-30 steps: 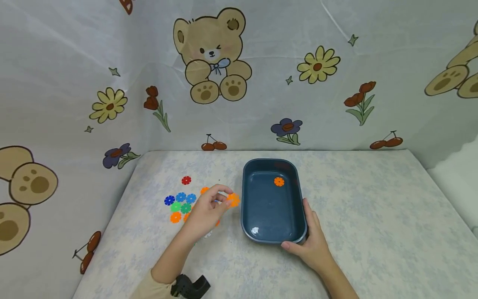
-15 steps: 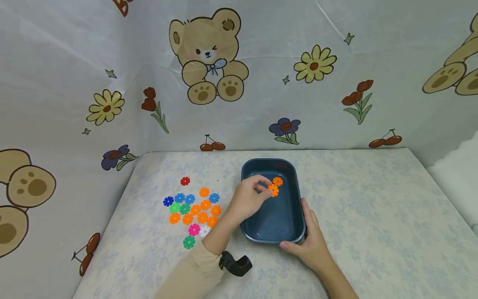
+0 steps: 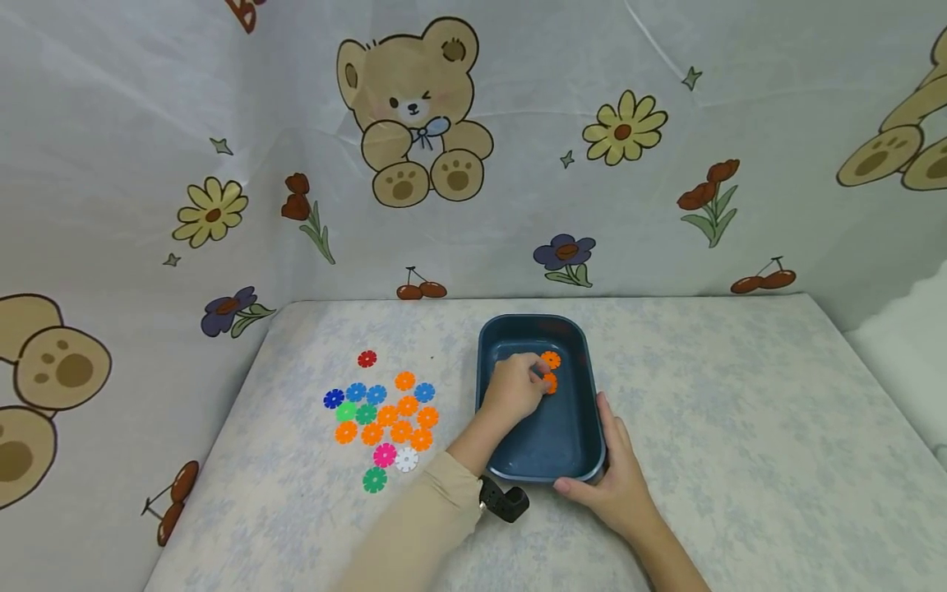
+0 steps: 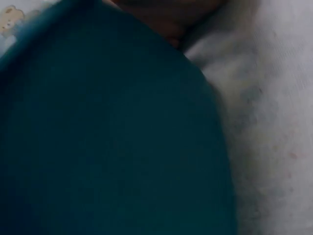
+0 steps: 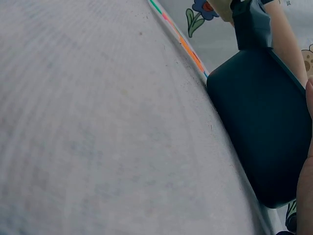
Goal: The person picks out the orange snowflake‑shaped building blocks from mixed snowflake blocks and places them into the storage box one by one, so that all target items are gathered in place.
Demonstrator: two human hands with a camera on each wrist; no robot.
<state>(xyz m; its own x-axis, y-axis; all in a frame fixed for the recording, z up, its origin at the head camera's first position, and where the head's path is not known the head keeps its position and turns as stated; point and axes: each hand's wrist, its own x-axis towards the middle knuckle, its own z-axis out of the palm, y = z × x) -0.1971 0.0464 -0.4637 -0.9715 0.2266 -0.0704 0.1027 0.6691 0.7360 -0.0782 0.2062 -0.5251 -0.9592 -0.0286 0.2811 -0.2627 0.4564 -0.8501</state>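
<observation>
My left hand [image 3: 518, 385] is inside a dark blue rectangular plastic tub [image 3: 543, 452], pinching an orange notched plastic disc [image 3: 550, 383] low over its floor. Just beyond lies another orange notched disc [image 3: 551, 360] on the tub floor. My right hand [image 3: 625, 489] grips the near right corner, thumb at the front rim and fingers along the right wall. In the left wrist view the tub's wall [image 4: 117, 132] fills most of the picture, hiding the fingers. The right wrist view has the tub's outer wall [image 5: 259, 117], with part of my right hand [image 5: 305, 191] against it.
Left of the tub, several notched discs lie flat on the pale patterned tabletop [image 3: 740, 411]: orange discs [image 3: 401, 432], blue ones [image 3: 357, 392], green ones [image 3: 374, 479], a pink one [image 3: 385, 454], a white one [image 3: 407, 459] and a red one [image 3: 367, 358]. A printed cloth [image 3: 533, 189] hangs behind.
My left hand has carried the orange disc rightward from beside the pile into the tub, then lowered it near the other orange disc. My right hand has stayed on the tub's corner.
</observation>
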